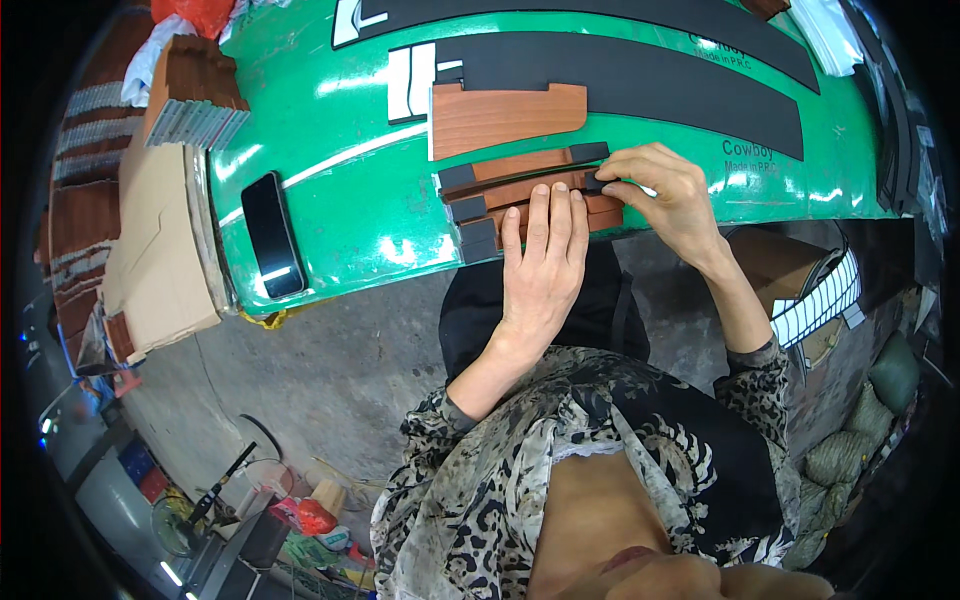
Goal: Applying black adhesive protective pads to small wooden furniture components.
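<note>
Several brown wood-grain strips with black end pieces lie side by side at the front edge of the green table. My left hand rests flat across the strips, fingers stretched out and pressing on them. At the strips' right end, my right hand pinches a small black end piece between thumb and fingers. Just beyond them is a wider wood-grain panel with a notched edge. It overlaps a long black curved board whose left end is white.
Another black curved board lies farther back. To the left are a phone, a stack of brown pieces and a cardboard sheet. A box stands below the table at right. The table's front edge runs close to my body.
</note>
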The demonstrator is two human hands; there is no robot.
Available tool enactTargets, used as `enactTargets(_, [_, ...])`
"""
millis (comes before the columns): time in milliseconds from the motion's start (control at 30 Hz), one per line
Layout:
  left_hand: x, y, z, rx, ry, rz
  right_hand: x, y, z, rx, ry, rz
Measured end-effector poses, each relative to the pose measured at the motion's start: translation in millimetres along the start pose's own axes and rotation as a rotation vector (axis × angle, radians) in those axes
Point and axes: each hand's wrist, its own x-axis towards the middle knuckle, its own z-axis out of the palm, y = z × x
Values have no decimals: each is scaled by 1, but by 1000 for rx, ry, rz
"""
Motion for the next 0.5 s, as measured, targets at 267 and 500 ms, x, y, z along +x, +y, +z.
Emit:
enactTargets(267, [0,0,-1,-8,-21,-2,4,-2,0,-17,-11,-23])
enactTargets(500, [0,0,-2,-12,-26,-6,6,-4,1,-32,-14,-53])
